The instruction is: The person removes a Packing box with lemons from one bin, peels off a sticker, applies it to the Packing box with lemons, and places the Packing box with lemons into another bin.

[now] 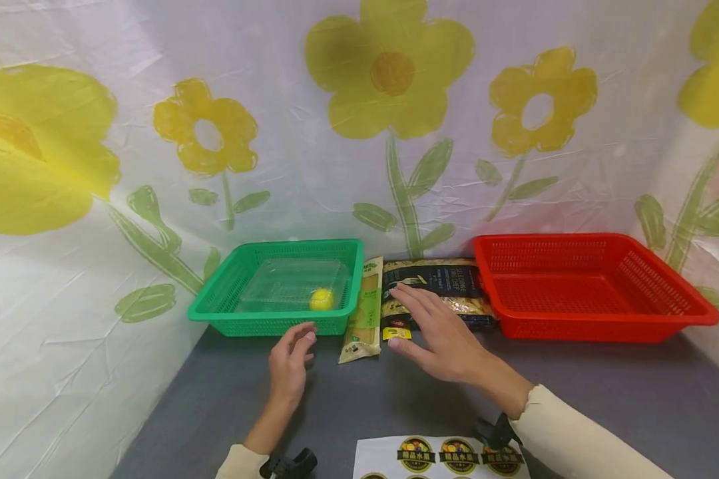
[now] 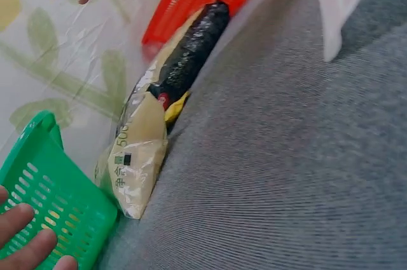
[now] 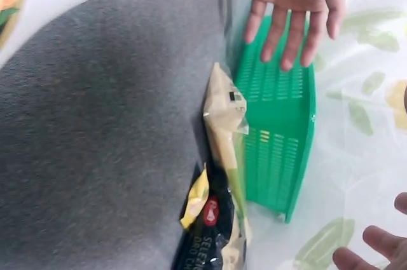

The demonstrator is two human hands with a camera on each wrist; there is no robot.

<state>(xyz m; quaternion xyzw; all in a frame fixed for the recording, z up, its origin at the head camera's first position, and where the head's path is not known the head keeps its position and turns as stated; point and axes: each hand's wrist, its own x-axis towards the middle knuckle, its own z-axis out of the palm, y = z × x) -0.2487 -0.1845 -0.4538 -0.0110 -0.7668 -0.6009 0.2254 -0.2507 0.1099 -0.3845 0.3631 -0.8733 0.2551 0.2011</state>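
Steadily now with the black pasta bag at one o'clock: right hand nearer, left hand at eleven before the green basket, fingers loosely apart, gripping nothing (best support both bag ends).

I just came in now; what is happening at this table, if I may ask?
Nothing is held now. A person's left hand is near the green basket, which contains a clear box and a yellow ball. The right hand is near the dark food pack, which lies between a pale pack and the red basket.
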